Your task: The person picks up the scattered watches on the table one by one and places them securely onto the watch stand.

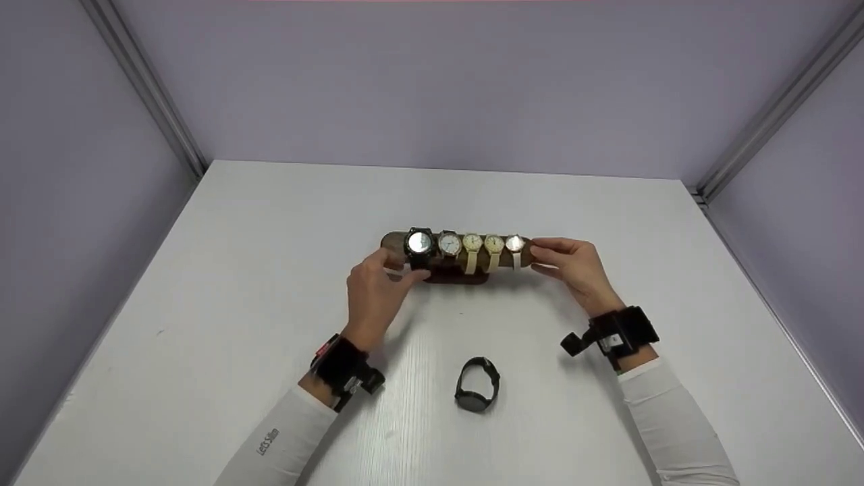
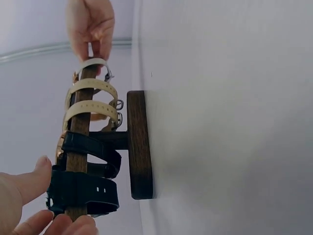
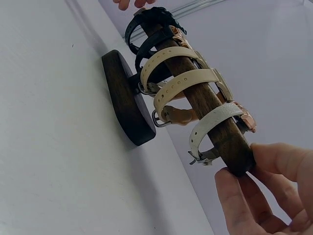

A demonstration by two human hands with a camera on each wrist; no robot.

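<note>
A dark wooden watch stand [image 1: 442, 273] stands mid-table, its horizontal bar carrying several watches: a big black one [image 1: 419, 244] at the left, then cream-strapped ones [image 1: 483, 248], and a white-strapped one [image 1: 516, 247] at the right. My left hand [image 1: 401, 266] grips the bar's left end beside the black watch. My right hand [image 1: 540, 256] pinches the bar's right end. In the left wrist view my left hand [image 2: 46, 193] curls round the bar [image 2: 78, 147] by the black straps. In the right wrist view my right hand [image 3: 244, 171] holds the bar end [image 3: 234, 147].
A loose black watch [image 1: 477, 385] lies on the white table [image 1: 236, 270] near the front edge, between my forearms. Lilac walls with metal corner rails [image 1: 145, 88] enclose the table on three sides. The stand's oval base [image 3: 127, 98] rests flat on the table.
</note>
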